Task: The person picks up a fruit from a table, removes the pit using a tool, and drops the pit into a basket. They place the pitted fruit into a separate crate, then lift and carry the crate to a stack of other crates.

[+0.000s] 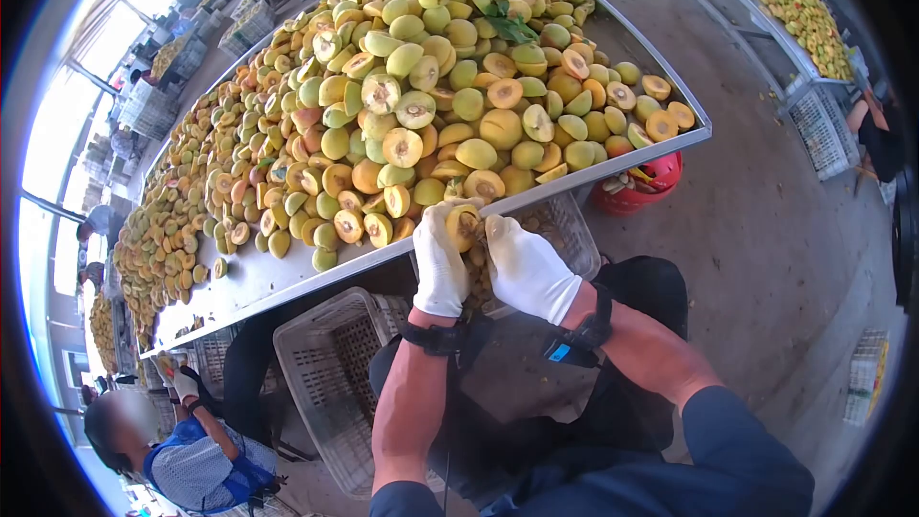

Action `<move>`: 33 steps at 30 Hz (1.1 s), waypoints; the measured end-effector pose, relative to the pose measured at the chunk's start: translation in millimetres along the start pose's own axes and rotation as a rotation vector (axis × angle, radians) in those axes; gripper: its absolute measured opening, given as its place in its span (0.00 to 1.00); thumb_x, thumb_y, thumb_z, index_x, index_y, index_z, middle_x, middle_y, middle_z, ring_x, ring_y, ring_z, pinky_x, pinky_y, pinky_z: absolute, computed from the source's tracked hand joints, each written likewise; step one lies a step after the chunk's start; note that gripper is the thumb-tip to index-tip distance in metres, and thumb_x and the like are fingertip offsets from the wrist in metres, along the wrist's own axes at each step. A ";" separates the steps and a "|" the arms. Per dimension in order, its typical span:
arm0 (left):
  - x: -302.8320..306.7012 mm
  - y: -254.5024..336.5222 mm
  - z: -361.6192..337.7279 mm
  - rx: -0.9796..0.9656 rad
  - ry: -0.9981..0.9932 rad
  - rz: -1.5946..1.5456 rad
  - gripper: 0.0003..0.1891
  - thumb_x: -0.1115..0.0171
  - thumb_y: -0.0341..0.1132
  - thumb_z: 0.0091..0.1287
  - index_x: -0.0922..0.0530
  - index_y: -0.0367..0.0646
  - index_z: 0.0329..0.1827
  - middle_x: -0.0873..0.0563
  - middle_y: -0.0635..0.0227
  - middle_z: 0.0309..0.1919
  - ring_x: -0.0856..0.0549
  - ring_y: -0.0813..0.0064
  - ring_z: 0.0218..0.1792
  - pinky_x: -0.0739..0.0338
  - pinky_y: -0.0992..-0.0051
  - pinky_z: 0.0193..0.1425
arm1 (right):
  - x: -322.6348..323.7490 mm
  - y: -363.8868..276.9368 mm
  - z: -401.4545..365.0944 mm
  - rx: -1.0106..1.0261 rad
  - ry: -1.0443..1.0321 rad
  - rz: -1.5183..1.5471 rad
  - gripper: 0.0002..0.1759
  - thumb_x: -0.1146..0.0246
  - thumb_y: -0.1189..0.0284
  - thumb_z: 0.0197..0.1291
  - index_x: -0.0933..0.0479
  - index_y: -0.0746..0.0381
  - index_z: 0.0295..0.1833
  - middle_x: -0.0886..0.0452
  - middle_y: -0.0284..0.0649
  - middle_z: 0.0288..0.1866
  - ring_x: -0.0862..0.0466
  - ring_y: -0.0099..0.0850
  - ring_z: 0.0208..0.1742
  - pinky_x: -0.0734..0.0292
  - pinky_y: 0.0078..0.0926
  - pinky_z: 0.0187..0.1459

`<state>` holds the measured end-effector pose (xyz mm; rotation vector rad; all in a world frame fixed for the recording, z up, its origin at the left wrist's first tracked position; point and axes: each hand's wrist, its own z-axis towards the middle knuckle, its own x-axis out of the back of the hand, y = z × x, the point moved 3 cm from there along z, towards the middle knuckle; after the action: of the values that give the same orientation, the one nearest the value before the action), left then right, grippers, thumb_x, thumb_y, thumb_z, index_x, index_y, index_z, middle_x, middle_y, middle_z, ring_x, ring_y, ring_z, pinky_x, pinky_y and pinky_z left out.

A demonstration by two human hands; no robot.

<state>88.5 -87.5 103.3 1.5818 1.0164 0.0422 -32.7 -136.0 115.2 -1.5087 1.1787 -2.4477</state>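
Note:
My left hand [438, 263], in a white glove, is shut on a halved yellow fruit [465, 223] with its cut face showing. My right hand [525, 266], also gloved in white, presses against the same fruit from the right; whether it holds a tool is hidden. Both hands hover just below the front edge of a long metal table [251, 280], over a grey plastic crate [572, 232] holding pits or scraps. The table is heaped with a big pile of whole and halved yellow-green fruit [421, 105].
Another grey crate [330, 364] stands at my lower left. A red bucket [639, 187] sits under the table's corner. A seated person in blue [196, 455] works at bottom left. A second fruit table [795, 10] stands at upper right, with crates beside it.

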 end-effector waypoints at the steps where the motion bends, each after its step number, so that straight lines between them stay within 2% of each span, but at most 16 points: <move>1: 1.7 -2.1 2.4 -0.022 0.002 -0.001 0.21 0.53 0.46 0.72 0.19 0.36 0.47 0.15 0.61 0.43 0.17 0.69 0.45 0.21 0.72 0.49 | 0.3 -0.7 -0.2 -0.005 -0.033 -0.007 0.15 0.44 0.76 0.60 0.30 0.70 0.51 0.20 0.59 0.41 0.16 0.55 0.37 0.19 0.49 0.38; 3: 6.9 -4.1 4.7 -0.044 0.005 0.003 0.21 0.53 0.46 0.72 0.19 0.36 0.46 0.15 0.62 0.42 0.16 0.70 0.42 0.21 0.73 0.46 | 3.4 -2.8 0.2 -0.017 -0.041 0.013 0.15 0.45 0.76 0.60 0.30 0.70 0.51 0.20 0.59 0.41 0.16 0.55 0.38 0.19 0.49 0.38; 5: 7.5 -1.3 4.3 -0.081 -0.006 0.133 0.21 0.54 0.45 0.72 0.18 0.36 0.44 0.15 0.63 0.36 0.17 0.72 0.34 0.21 0.75 0.36 | 3.3 -1.9 0.1 -0.031 -0.047 0.031 0.14 0.45 0.76 0.60 0.30 0.70 0.51 0.20 0.59 0.41 0.16 0.55 0.39 0.19 0.49 0.39; 8: 8.8 -4.1 4.9 -0.085 0.035 0.141 0.21 0.54 0.45 0.71 0.18 0.35 0.43 0.16 0.64 0.33 0.19 0.74 0.28 0.24 0.77 0.30 | 2.2 -0.4 -0.5 0.008 -0.042 0.078 0.14 0.45 0.76 0.60 0.30 0.70 0.50 0.20 0.60 0.41 0.16 0.56 0.41 0.19 0.48 0.40; 9: 9.7 -4.1 4.2 -0.085 0.034 0.141 0.21 0.54 0.45 0.71 0.18 0.35 0.43 0.16 0.64 0.33 0.19 0.74 0.28 0.24 0.77 0.30 | 2.1 -0.3 -0.8 -0.006 -0.083 0.082 0.13 0.46 0.76 0.60 0.30 0.70 0.50 0.20 0.60 0.41 0.16 0.56 0.41 0.20 0.48 0.41; 11: 10.5 -1.4 0.3 -0.028 0.024 0.126 0.18 0.53 0.38 0.72 0.17 0.33 0.40 0.13 0.61 0.39 0.17 0.73 0.39 0.23 0.73 0.47 | 3.3 -0.6 -2.9 -0.022 -0.125 0.086 0.13 0.46 0.76 0.60 0.30 0.70 0.50 0.20 0.60 0.41 0.16 0.56 0.41 0.20 0.48 0.42; 15: 10.2 12.8 -4.3 0.002 -0.101 0.259 0.17 0.50 0.37 0.72 0.16 0.33 0.39 0.13 0.62 0.36 0.16 0.73 0.37 0.22 0.74 0.44 | 0.4 2.1 -11.8 0.011 -0.216 0.040 0.12 0.46 0.76 0.61 0.29 0.70 0.48 0.20 0.60 0.41 0.17 0.57 0.41 0.20 0.48 0.42; 17: -1.7 30.5 -8.3 -0.602 -0.479 1.091 0.19 0.49 0.43 0.70 0.19 0.35 0.47 0.13 0.61 0.37 0.15 0.72 0.36 0.20 0.75 0.38 | -2.8 5.1 -13.8 0.025 -0.227 0.043 0.11 0.45 0.76 0.61 0.29 0.70 0.48 0.20 0.60 0.40 0.17 0.57 0.41 0.20 0.49 0.42; 18: 1.1 29.7 -10.9 -0.439 -0.458 1.014 0.17 0.47 0.42 0.73 0.20 0.36 0.50 0.13 0.65 0.37 0.15 0.74 0.35 0.20 0.77 0.38 | -2.0 5.8 -12.8 0.048 -0.157 0.135 0.11 0.45 0.76 0.61 0.29 0.70 0.48 0.20 0.60 0.38 0.18 0.58 0.40 0.21 0.49 0.41; 19: -8.1 34.8 -15.7 -0.440 -0.457 1.018 0.17 0.47 0.42 0.73 0.20 0.36 0.50 0.13 0.65 0.37 0.15 0.74 0.35 0.20 0.77 0.38 | -0.3 5.7 -11.2 0.071 -0.085 0.228 0.11 0.44 0.75 0.62 0.29 0.70 0.47 0.19 0.59 0.36 0.18 0.58 0.40 0.21 0.49 0.40; 21: -11.2 32.3 -12.8 0.049 -0.137 0.264 0.16 0.45 0.41 0.76 0.20 0.37 0.52 0.14 0.69 0.36 0.16 0.79 0.33 0.21 0.81 0.36 | 5.0 2.7 -5.2 -0.008 -0.071 0.288 0.11 0.42 0.76 0.61 0.29 0.70 0.48 0.19 0.59 0.35 0.18 0.59 0.40 0.22 0.48 0.39; 22: -7.0 25.0 -7.7 -0.103 -0.154 0.365 0.17 0.45 0.44 0.77 0.20 0.37 0.53 0.16 0.72 0.34 0.18 0.84 0.31 0.25 0.85 0.32 | 7.5 3.3 -2.1 -0.086 -0.063 0.344 0.12 0.40 0.76 0.61 0.29 0.69 0.48 0.19 0.59 0.34 0.19 0.61 0.40 0.23 0.47 0.39; 25: -14.1 11.9 -8.2 -0.480 0.034 0.531 0.15 0.44 0.41 0.77 0.18 0.36 0.48 0.18 0.73 0.31 0.21 0.86 0.26 0.29 0.84 0.28 | 1.8 0.6 -5.5 -0.042 -0.048 0.480 0.11 0.43 0.74 0.62 0.30 0.71 0.46 0.19 0.60 0.33 0.19 0.60 0.40 0.23 0.50 0.39; 27: -11.5 6.3 -8.3 -0.405 0.131 0.404 0.14 0.42 0.39 0.76 0.17 0.35 0.43 0.17 0.72 0.28 0.21 0.85 0.25 0.28 0.83 0.28 | 2.3 -7.4 -6.0 0.002 -0.018 0.507 0.10 0.42 0.74 0.63 0.30 0.70 0.44 0.19 0.60 0.33 0.18 0.61 0.38 0.23 0.52 0.37; 29: -17.9 10.0 -11.3 -0.292 0.169 0.200 0.12 0.41 0.36 0.75 0.17 0.33 0.43 0.14 0.67 0.29 0.23 0.86 0.23 0.29 0.83 0.25 | 0.7 -11.9 -4.9 -0.057 -0.101 0.441 0.09 0.42 0.73 0.63 0.30 0.69 0.42 0.19 0.60 0.31 0.18 0.61 0.37 0.24 0.52 0.36; 33: -22.4 21.6 -19.3 -0.310 0.149 0.135 0.09 0.44 0.28 0.71 0.18 0.31 0.46 0.14 0.63 0.27 0.22 0.84 0.20 0.27 0.84 0.25 | -23.4 -1.0 -5.8 0.142 -0.120 0.332 0.09 0.42 0.73 0.64 0.30 0.69 0.43 0.18 0.59 0.33 0.17 0.59 0.38 0.23 0.49 0.37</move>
<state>76.5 -84.4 137.8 1.3740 0.9641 0.3975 -24.6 -122.7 96.8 -1.2837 1.1041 -2.1436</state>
